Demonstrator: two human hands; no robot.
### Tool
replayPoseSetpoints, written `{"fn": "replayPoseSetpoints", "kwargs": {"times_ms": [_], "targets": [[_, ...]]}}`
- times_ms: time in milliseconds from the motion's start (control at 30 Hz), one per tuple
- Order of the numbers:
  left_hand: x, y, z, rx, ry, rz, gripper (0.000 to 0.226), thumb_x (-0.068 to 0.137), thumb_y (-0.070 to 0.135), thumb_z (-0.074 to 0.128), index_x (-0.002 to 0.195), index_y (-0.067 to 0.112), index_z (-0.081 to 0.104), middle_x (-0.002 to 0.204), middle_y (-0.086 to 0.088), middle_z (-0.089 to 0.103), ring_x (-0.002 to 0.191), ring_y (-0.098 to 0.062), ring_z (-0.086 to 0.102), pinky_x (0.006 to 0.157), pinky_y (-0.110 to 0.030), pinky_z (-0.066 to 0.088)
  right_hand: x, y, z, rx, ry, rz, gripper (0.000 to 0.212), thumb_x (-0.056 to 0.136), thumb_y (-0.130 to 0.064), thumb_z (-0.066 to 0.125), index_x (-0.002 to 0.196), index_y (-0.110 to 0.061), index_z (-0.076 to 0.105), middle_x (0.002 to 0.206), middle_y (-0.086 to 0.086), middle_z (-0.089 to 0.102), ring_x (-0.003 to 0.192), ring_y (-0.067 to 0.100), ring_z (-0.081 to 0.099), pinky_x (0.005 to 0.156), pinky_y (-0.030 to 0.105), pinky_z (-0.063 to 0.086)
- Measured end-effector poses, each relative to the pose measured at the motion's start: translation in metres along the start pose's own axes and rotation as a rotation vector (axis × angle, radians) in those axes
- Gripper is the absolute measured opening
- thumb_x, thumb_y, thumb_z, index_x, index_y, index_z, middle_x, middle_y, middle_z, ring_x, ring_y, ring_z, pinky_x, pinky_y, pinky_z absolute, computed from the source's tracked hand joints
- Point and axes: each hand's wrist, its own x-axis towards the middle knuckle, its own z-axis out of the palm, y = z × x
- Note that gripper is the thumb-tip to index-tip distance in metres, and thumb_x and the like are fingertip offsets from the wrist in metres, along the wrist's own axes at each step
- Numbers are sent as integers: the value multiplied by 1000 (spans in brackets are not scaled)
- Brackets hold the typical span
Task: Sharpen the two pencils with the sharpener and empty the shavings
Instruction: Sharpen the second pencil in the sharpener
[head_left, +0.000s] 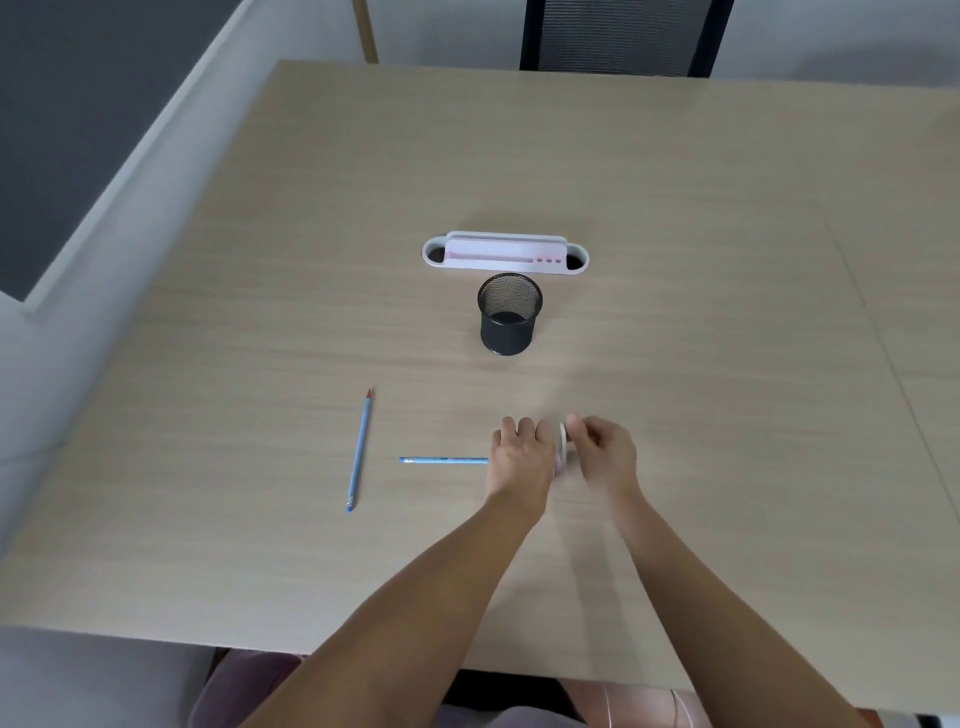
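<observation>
A blue pencil (359, 451) with a red tip lies loose on the wooden table (675, 260), left of my hands, its tip pointing away from me. A second blue pencil (444, 460) lies sideways, and its right end disappears under my left hand (522, 457), which is closed around it. My right hand (602, 452) is closed on a small round white and pink sharpener (562, 441) that sits between the two hands. The pencil's tip and most of the sharpener are hidden by my fingers, and the right hand is blurred.
A black mesh pen cup (509, 317) stands upright beyond my hands. Behind it lies a white and pink desk organiser (504, 253). A black chair (618, 36) stands at the table's far edge.
</observation>
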Motion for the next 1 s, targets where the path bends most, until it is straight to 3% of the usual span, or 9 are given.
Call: {"fn": "replayPoseSetpoints", "kwargs": {"times_ms": [133,300,433,533,600,667,733,867,1000], "targets": [[-2,2,-9,64,-17,-14,49,38,28,86,80,20,61,71,3,62,68,-18,58,56,-23,46,1,11,18,-149,24,137,18,85,-28,56,68,-21,59,69,0,66,78,26,62,82,42,45],[0,5,-6,53,-8,-27,42,61,13,76,96,16,52,90,-1,61,86,-23,55,69,-26,45,-54,41,25,-297,19,39,29,89,-10,45,61,-18,48,66,8,53,74,31,50,68,39,41],[0,3,-6,26,14,-19,36,69,14,70,98,11,51,94,-7,59,90,-27,53,72,-30,45,-65,29,2,43,-52,-2,42,97,-33,35,58,-18,42,55,-6,48,57,8,44,59,27,35],[1,1,-1,-3,2,27,40,73,18,71,102,9,45,100,-9,56,94,-29,49,76,-31,42,-42,9,-4,126,-103,-54,43,98,-30,34,63,-10,50,66,6,62,63,12,49,62,29,36],[1,1,-5,7,-3,-12,43,62,23,79,95,13,52,89,-5,60,84,-25,54,68,-28,44,-19,1,0,67,-67,-58,42,95,-27,36,59,-6,43,60,15,54,60,19,43,59,32,32],[0,2,-7,27,3,-13,48,42,26,86,81,18,59,72,2,61,69,-20,57,57,-24,46,2,1,7,-6,-55,-5,40,94,-26,42,55,-14,39,54,3,45,60,21,42,58,32,32],[-2,2,-6,52,25,-13,52,30,28,88,74,20,61,64,3,59,63,-18,57,51,-22,45,13,5,15,-39,-33,80,25,90,-26,50,66,-20,54,66,-1,60,71,24,55,71,36,42],[-1,4,-11,57,79,-27,48,23,18,84,64,20,59,58,3,57,57,-18,56,48,-21,44,-7,30,31,-273,117,106,26,89,-25,48,66,-19,58,76,6,63,86,31,56,73,37,36],[-2,6,-13,68,70,-27,46,22,14,80,62,20,58,56,4,55,55,-16,54,46,-20,42,-47,47,29,-330,61,28,24,91,-13,45,71,-17,58,82,3,56,87,28,50,75,39,35]]}}
